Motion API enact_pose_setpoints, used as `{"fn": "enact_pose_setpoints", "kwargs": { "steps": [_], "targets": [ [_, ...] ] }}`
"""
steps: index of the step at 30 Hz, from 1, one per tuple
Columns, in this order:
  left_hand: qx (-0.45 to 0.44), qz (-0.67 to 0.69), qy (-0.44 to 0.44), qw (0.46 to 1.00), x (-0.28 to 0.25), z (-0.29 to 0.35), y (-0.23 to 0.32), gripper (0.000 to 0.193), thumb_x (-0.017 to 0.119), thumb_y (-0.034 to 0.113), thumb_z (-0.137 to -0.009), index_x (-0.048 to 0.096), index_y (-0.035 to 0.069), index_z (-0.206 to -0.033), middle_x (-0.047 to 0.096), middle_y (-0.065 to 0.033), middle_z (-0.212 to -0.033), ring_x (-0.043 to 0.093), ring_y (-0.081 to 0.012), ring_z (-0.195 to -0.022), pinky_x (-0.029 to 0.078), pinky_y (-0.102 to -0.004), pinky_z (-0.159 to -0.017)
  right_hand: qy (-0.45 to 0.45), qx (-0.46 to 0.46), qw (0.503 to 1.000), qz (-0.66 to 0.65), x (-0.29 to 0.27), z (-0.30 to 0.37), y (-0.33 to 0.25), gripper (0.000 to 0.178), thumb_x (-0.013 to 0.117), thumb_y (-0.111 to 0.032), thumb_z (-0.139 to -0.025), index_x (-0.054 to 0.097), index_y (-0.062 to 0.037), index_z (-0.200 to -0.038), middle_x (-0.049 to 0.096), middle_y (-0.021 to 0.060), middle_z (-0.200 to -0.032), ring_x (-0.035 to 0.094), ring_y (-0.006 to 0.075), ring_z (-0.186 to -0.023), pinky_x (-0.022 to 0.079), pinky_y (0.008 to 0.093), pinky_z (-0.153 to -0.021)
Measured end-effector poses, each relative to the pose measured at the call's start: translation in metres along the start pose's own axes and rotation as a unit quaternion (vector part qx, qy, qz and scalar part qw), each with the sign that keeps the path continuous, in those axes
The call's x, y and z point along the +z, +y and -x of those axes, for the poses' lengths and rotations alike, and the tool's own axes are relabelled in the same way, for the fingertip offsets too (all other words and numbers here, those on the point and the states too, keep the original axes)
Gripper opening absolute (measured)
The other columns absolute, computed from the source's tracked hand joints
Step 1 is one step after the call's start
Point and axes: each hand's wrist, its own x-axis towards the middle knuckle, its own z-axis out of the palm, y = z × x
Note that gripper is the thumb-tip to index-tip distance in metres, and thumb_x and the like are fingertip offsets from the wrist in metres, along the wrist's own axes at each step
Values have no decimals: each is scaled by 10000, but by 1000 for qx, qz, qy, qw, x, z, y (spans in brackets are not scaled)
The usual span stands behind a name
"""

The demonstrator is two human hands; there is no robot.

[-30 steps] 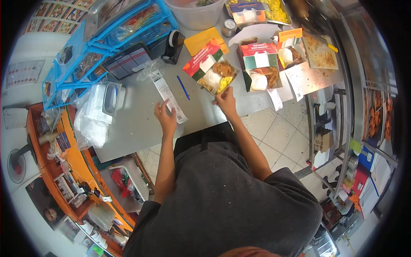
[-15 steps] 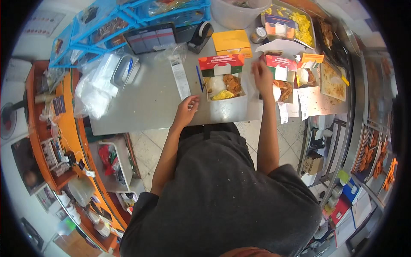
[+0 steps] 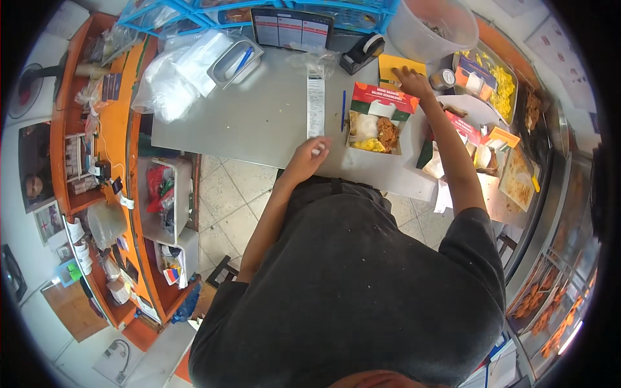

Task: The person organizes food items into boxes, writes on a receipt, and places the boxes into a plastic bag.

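Across a grey metal counter [image 3: 259,116], one open meal box [image 3: 384,94] stands centre-right, lid raised. Behind it lies a flat yellow carton [image 3: 391,64]. The right hand [image 3: 414,83] rests its fingers on the carton; whether they grip, one cannot tell. The left hand [image 3: 309,159] curls loosely by a paper receipt [image 3: 315,107], its hold unclear. Reaching well probably means keeping the right forearm [image 3: 457,155] high above exposed food.

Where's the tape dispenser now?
In the head view, the tape dispenser sits near the top, right of centre, between the tablet and the yellow carton.
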Motion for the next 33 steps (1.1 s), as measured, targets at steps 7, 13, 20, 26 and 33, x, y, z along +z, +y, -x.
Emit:
{"fn": "enact_pose_setpoints", "kwargs": {
  "steps": [7,13,20,26,33],
  "targets": [
    [279,-117,256,918,36,-123,73,390,665,179,-893,590,52,-1255,583,-150,-1211,518,-331,-1183,424,-445,-1004,66,24,997,37,-70,-1,-18,407,582,-133,-861,551,-218,-1259,718,66,-847,714,281,-746,571,443,-715],
    [187,-330,-21,925,55,-106,92,185,673,254,-847,725,121,-966,600,-116,-1016,563,-320,-1026,464,-455,-884,78,64,985,-142,-130,19,-16,412,559,-169,-869,599,-162,-1278,687,216,-910,654,424,-872,520,527,-782],
    [295,-369,-30,881,94,-54,-12,311,653,190,-775,698,82,-1063,531,-172,-1252,483,-320,-1192,441,-468,-956,-107,124,986,-35,-115,87,-111,453,575,-210,-875,577,-232,-1327,689,123,-1095,670,345,-892,551,470,-743],
    [187,-196,-177,946,45,-11,-8,274,575,222,-934,676,53,-1125,611,-120,-1192,524,-289,-1218,439,-424,-1003,113,166,975,-92,-69,127,-233,587,597,-123,-828,533,-246,-1399,505,117,-1428,493,307,-1248,382,486,-1026],
    [52,0,-90,995,-40,48,-68,290,559,181,-974,645,46,-1215,664,-139,-1177,640,-258,-1074,488,-384,-924,235,134,954,-130,3,137,-232,489,493,-290,-965,499,-153,-1434,466,141,-1486,391,336,-1391,240,526,-1130]
  ]
}}
